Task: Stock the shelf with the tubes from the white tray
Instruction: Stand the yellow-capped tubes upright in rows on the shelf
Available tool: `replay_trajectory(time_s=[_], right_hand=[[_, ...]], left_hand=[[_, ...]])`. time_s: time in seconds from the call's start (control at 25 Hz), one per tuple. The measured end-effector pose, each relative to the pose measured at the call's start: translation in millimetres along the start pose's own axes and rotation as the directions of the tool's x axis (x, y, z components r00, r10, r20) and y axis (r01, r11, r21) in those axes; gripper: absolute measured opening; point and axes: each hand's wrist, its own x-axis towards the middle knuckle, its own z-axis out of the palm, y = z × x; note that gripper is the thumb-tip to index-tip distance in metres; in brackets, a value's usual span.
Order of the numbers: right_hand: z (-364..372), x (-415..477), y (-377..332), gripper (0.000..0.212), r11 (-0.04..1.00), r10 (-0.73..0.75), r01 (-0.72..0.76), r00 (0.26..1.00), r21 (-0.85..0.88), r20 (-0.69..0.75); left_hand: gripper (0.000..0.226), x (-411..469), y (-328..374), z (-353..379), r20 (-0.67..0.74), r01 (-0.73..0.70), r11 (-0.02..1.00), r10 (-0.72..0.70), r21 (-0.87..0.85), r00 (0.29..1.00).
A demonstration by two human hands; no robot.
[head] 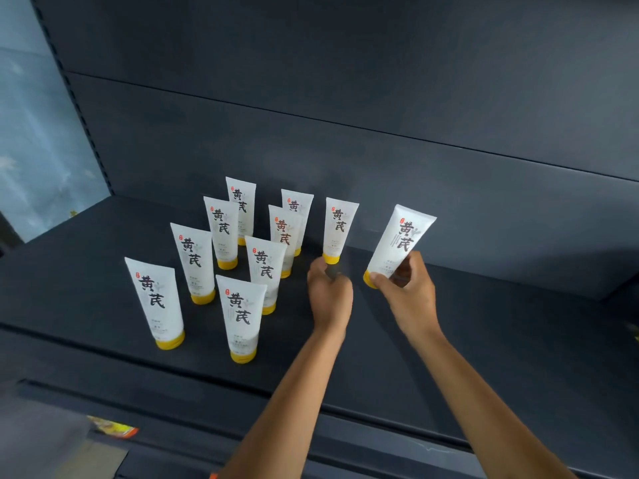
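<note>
The held tube (401,240) leans left in the right hand (408,292), whose thumb and fingers grasp its lower body just above the yellow cap, over the shelf (484,340) to the right of the others. Every tube stands on its narrow cap with the wide flat end uppermost, so it looks top-heavy. Set down on a tilt, this one would likely topple or roll. The left hand (328,295) reaches to the cap of the lone tube (340,228) just left of it. Blur hides whether the fingers pinch the cap or only touch it, and a nudge there could tip that tube into the row of standing tubes (265,271) close by. Those eight stand in two near-to-far lines, close enough that one fall might knock down its neighbours. The white tray is not in view. Each label carries two large black characters, 黄芪, with a small red seal mark at its upper left. The fine print lower down is too small to read. An orange wrapper (114,426) lies blurred at the near left.
</note>
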Motion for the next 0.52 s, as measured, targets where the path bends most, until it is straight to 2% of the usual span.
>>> replay_trajectory(time_s=[0.16, 0.32, 0.52], right_hand=[[26, 24, 11, 0.034, 0.996, -0.011, 0.018, 0.997, -0.093, 0.081], [59, 34, 23, 0.038, 0.988, -0.024, 0.050, 0.985, -0.145, 0.172], [85, 35, 32, 0.042, 0.978, -0.079, 0.117, 0.973, -0.172, 0.217]], left_hand=[[0.054, -23, -3, -24, 0.042, 0.059, 0.998, -0.057, -0.035, 0.997], [0.054, -26, -6, -37, 0.110, 0.062, 0.997, -0.066, 0.038, 0.992], [0.054, -14, -9, -41, 0.158, -0.003, 0.994, -0.014, 0.105, 0.987]])
